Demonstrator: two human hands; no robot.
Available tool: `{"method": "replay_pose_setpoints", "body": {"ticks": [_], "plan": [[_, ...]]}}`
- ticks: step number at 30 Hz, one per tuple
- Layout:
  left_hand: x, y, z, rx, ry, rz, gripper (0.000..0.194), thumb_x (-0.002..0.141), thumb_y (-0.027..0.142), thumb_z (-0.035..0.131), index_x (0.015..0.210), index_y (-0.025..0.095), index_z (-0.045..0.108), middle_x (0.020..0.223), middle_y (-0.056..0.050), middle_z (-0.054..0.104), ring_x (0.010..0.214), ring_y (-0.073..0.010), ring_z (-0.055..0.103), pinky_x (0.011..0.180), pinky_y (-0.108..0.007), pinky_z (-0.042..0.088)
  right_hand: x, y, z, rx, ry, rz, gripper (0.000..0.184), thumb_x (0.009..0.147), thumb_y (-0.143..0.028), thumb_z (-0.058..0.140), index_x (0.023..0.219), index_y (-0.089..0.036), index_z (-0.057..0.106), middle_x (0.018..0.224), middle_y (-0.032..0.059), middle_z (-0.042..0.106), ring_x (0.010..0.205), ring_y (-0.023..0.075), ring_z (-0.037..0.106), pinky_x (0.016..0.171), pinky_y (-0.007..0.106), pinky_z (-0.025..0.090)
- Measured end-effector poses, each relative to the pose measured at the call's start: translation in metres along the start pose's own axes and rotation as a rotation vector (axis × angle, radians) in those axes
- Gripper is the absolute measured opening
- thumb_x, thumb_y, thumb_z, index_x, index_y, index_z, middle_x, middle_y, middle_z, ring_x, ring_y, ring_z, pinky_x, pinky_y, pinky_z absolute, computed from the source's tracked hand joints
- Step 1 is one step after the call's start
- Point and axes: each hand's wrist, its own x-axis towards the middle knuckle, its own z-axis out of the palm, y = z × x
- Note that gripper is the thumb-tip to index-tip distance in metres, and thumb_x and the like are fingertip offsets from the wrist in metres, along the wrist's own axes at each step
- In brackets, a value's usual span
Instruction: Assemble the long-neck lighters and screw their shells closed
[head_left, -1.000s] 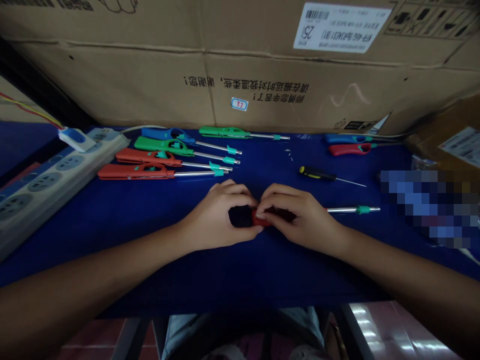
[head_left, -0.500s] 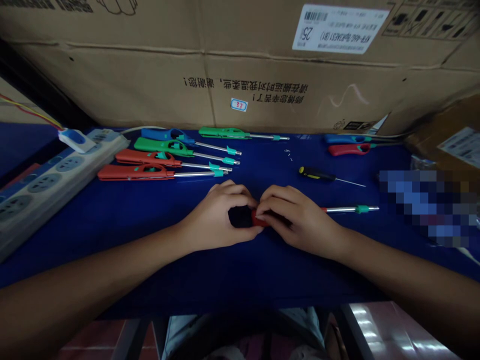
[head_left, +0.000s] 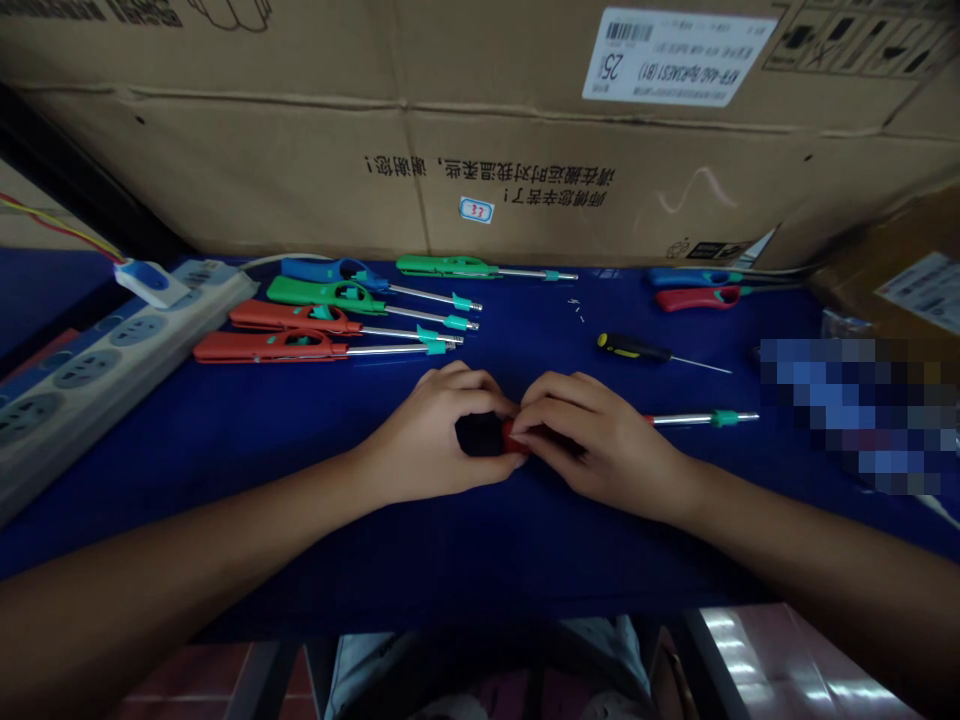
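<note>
Between my two hands lies a red gas lighter (head_left: 511, 437), its handle end pinched by the fingertips and most of its body hidden. Its metal tube (head_left: 686, 420) with a green clip sticks out to the right, past my right wrist side. My left hand (head_left: 450, 430) is closed, thumb and fingers gripping the handle's left end. Bent over the same end is my right hand (head_left: 600, 435), thumb and fingertips pressed together on the lighter. Whatever small part the right fingertips touch is hidden.
Several red, green and blue lighters (head_left: 270, 346) lie at the left beside a power strip (head_left: 90, 365). A screwdriver (head_left: 637, 348) is behind my right hand. Further back are a green lighter (head_left: 446, 265), blue and red lighters (head_left: 697, 298) and a large cardboard box (head_left: 300, 180).
Almost nothing differs. Both hands stay on the red lighter, with only slight shifts of the right fingers; the other things lie where they were.
</note>
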Motion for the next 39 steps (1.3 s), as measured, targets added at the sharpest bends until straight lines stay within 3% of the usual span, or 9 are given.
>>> {"method": "replay_pose_setpoints", "body": {"ticks": [15, 18, 22, 25, 27, 29, 33, 37, 39], "plan": [[0.001, -0.002, 0.0, 0.032, -0.013, -0.002, 0.015, 0.076, 0.028, 0.078, 0.09, 0.023, 0.074, 0.092, 0.0, 0.071, 0.089, -0.0194, 0.06, 0.084, -0.037, 0.043, -0.002, -0.002, -0.003, -0.034, -0.016, -0.03, 0.014, 0.096, -0.019, 0.06, 0.106, -0.019, 0.07, 0.104, 0.0056, 0.071, 0.091, 0.0173, 0.067, 0.08, 0.035, 0.045], [-0.001, -0.001, 0.0, 0.021, -0.008, -0.004, 0.02, 0.076, 0.031, 0.079, 0.095, 0.024, 0.075, 0.094, -0.001, 0.07, 0.089, -0.0195, 0.06, 0.086, -0.038, 0.044, -0.001, 0.001, -0.01, -0.064, 0.047, -0.009, 0.018, 0.092, -0.018, 0.061, 0.108, -0.02, 0.07, 0.106, 0.0063, 0.07, 0.093, 0.0188, 0.067, 0.082, 0.036, 0.048], [-0.002, -0.001, 0.0, 0.003, -0.006, -0.021, 0.028, 0.077, 0.032, 0.08, 0.104, 0.025, 0.075, 0.097, -0.001, 0.07, 0.091, -0.0195, 0.06, 0.091, -0.039, 0.044, -0.002, 0.029, -0.031, -0.28, 0.21, 0.232, 0.025, 0.088, -0.018, 0.06, 0.112, -0.018, 0.07, 0.106, 0.0104, 0.069, 0.1, 0.0261, 0.065, 0.089, 0.041, 0.052], [-0.002, 0.0, -0.001, 0.014, -0.011, -0.033, 0.029, 0.077, 0.034, 0.08, 0.104, 0.026, 0.075, 0.1, -0.002, 0.071, 0.092, -0.0206, 0.061, 0.093, -0.041, 0.044, -0.011, 0.064, -0.049, -0.589, 0.15, 0.533, 0.041, 0.086, -0.025, 0.061, 0.125, -0.014, 0.064, 0.119, 0.019, 0.063, 0.114, 0.0382, 0.06, 0.094, 0.055, 0.049], [-0.003, 0.0, -0.001, 0.023, -0.012, -0.035, 0.031, 0.076, 0.034, 0.081, 0.105, 0.026, 0.075, 0.101, -0.003, 0.071, 0.093, -0.0217, 0.061, 0.094, -0.043, 0.044, -0.017, 0.085, -0.056, -0.602, 0.062, 0.665, 0.033, 0.091, -0.034, 0.059, 0.116, -0.014, 0.067, 0.113, 0.0195, 0.065, 0.111, 0.0383, 0.061, 0.091, 0.055, 0.051], [-0.005, 0.0, -0.001, 0.03, -0.009, -0.028, 0.034, 0.075, 0.035, 0.081, 0.108, 0.026, 0.074, 0.103, -0.003, 0.071, 0.094, -0.0223, 0.061, 0.095, -0.044, 0.044, -0.02, 0.096, -0.058, -0.471, -0.027, 0.602, 0.023, 0.096, -0.033, 0.053, 0.1, -0.017, 0.068, 0.099, 0.0143, 0.067, 0.095, 0.0304, 0.066, 0.086, 0.048, 0.054], [-0.008, -0.001, 0.0, 0.038, -0.01, 0.0, 0.031, 0.08, 0.034, 0.077, 0.11, 0.026, 0.074, 0.105, -0.003, 0.071, 0.096, -0.0222, 0.061, 0.094, -0.044, 0.045, -0.015, 0.094, -0.056, -0.428, -0.025, 0.458, 0.009, 0.091, -0.022, 0.057, 0.097, -0.016, 0.062, 0.09, 0.0107, 0.067, 0.084, 0.0253, 0.066, 0.078, 0.04, 0.055], [-0.008, -0.003, 0.002, 0.035, -0.014, 0.001, 0.03, 0.081, 0.035, 0.076, 0.11, 0.027, 0.074, 0.105, -0.003, 0.07, 0.098, -0.0225, 0.061, 0.096, -0.046, 0.045, 0.006, 0.067, -0.067, -0.484, 0.123, 0.416, 0.016, 0.093, -0.018, 0.053, 0.107, -0.014, 0.06, 0.104, 0.0172, 0.067, 0.098, 0.03, 0.066, 0.085, 0.046, 0.054], [-0.007, -0.003, 0.002, 0.034, -0.017, 0.001, 0.03, 0.081, 0.035, 0.077, 0.11, 0.027, 0.074, 0.106, -0.003, 0.07, 0.099, -0.0226, 0.062, 0.096, -0.046, 0.045, 0.02, 0.044, -0.079, -0.438, 0.269, 0.283, 0.016, 0.092, -0.024, 0.061, 0.106, -0.017, 0.062, 0.103, 0.0143, 0.067, 0.099, 0.0302, 0.065, 0.089, 0.047, 0.054]]}}
